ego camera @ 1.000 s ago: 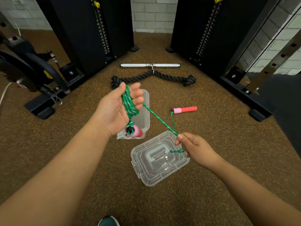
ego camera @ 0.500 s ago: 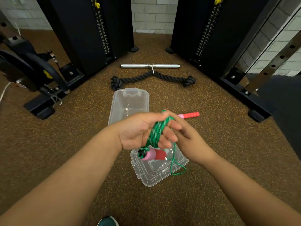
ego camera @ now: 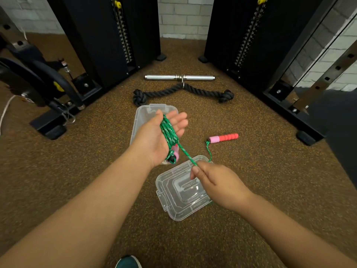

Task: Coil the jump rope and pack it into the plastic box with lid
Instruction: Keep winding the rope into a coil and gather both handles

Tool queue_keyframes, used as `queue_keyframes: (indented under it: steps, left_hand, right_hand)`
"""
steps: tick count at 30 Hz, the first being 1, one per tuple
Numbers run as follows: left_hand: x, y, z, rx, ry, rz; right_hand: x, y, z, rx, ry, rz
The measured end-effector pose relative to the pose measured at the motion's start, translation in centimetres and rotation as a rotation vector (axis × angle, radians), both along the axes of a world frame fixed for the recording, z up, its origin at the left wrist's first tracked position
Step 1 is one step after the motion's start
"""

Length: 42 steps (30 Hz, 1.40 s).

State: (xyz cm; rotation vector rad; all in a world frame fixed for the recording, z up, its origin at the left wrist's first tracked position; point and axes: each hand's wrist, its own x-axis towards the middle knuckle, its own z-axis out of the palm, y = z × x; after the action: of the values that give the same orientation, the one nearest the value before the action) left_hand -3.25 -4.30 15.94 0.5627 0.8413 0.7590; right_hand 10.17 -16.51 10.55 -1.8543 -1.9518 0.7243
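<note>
The green jump rope lies coiled across my left hand, fingers spread flat as a former, above the plastic box. My right hand pinches the taut strand over the lid, keeping tension; the free handle waits on the floor.

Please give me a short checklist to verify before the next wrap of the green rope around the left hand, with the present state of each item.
1. Coil sits on left hand: ok, green rope loops lie across the palm.
2. Right hand grip on the strand: ok, pinched above the lid.
3. Strand between hands taut: ok, straight.
4. Free handle clear to drag: ok, lies alone on the floor.
5. Plastic box open: ok, lid is off.
6. Box empty: cannot tell, left hand hides it.
</note>
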Motion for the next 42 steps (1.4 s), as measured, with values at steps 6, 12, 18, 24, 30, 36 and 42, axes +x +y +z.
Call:
queue_keyframes:
  steps: [6,12,18,24,30,36,42]
  left_hand:
    - [0.3,-0.5,-0.9,0.23,0.28,-0.221]
    - [-0.7,-1.3,-1.2,0.272,0.501,-0.734]
    - [-0.7,-1.6,1.0,0.176,0.311,-1.081]
    - [-1.8,-0.7,1.7,0.149,0.157,-0.787]
    - [-2.2,0.2,1.6,0.111,0.05,-0.408]
    - [-1.4,0.6,1.2,0.08,-0.046,-0.109]
    - [-1.4,1.1,0.3,0.103,0.0,0.062]
  right_hand:
    - [-0.8,0.7,3.0,0.12,0.058,0.128]
    - [1.2,1.4,5.2,0.142,0.495,-0.083]
    - [2.5,2.2,3.5,0.132,0.494,-0.219]
    - [2.6,2.0,0.4,-0.014,0.76,-0.333]
    - [3.4,1.1,-2.0,-0.095,0.649,-0.38]
    - [1.7,0.0,-3.1,-0.131,0.389,-0.257]
    - [-0.3,-0.3,-0.8,-0.046,0.247,-0.012]
